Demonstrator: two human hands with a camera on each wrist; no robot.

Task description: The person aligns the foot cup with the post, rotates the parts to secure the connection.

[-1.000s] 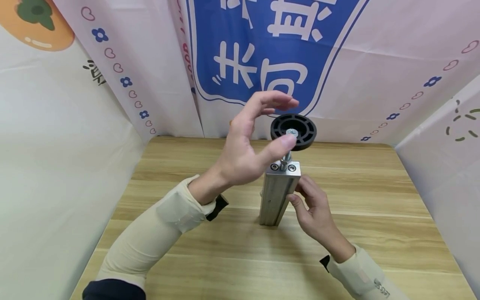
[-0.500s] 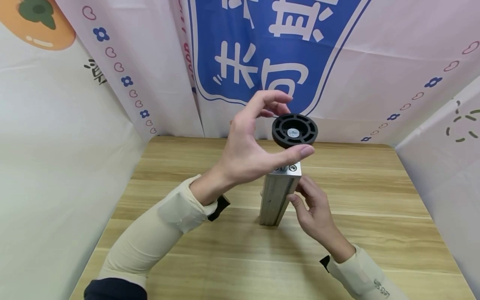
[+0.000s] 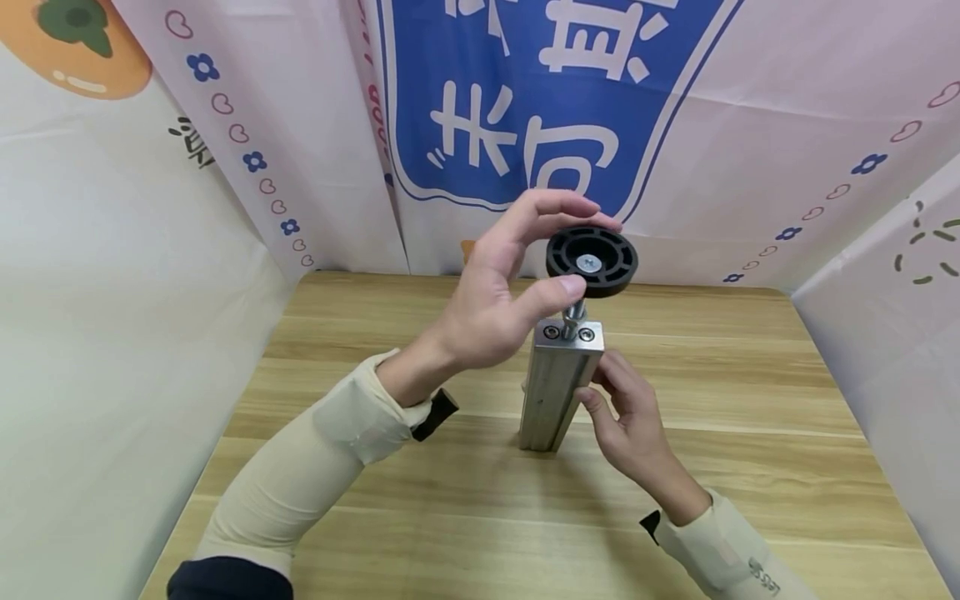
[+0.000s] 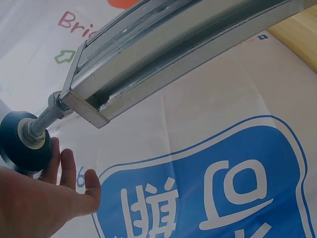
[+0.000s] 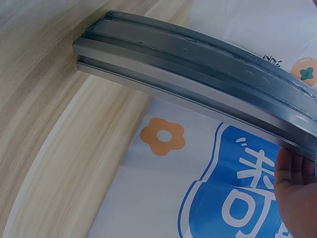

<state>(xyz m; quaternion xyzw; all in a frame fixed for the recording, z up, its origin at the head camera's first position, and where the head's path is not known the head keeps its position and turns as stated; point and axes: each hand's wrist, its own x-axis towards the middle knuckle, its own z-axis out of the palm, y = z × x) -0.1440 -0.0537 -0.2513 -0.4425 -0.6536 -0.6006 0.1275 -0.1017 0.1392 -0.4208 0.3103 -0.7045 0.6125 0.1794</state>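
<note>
An aluminium profile (image 3: 557, 396) stands upright on the table, with a screwed end plate (image 3: 567, 335) on top. From that plate rises a threaded stud with a nut (image 4: 55, 105), topped by a round black leveling foot (image 3: 625, 265) with a screw head in its middle. My left hand (image 3: 491, 292) holds the foot by its rim, thumb at the near side and fingers round the far side. Lower down, my right hand (image 3: 628, 417) grips the profile's right side between thumb and fingers. Its fingertips are partly hidden behind the profile.
The wooden table (image 3: 420, 517) lies under the profile. A printed cloth (image 3: 750, 125) with a blue sign stands close behind the table's far edge. White cloth walls (image 3: 112, 333) flank it left and right.
My left thumb slid right along the foot's near rim, then came back left, while the fingers reached further right round its far side. My right hand and the profile stayed put.
</note>
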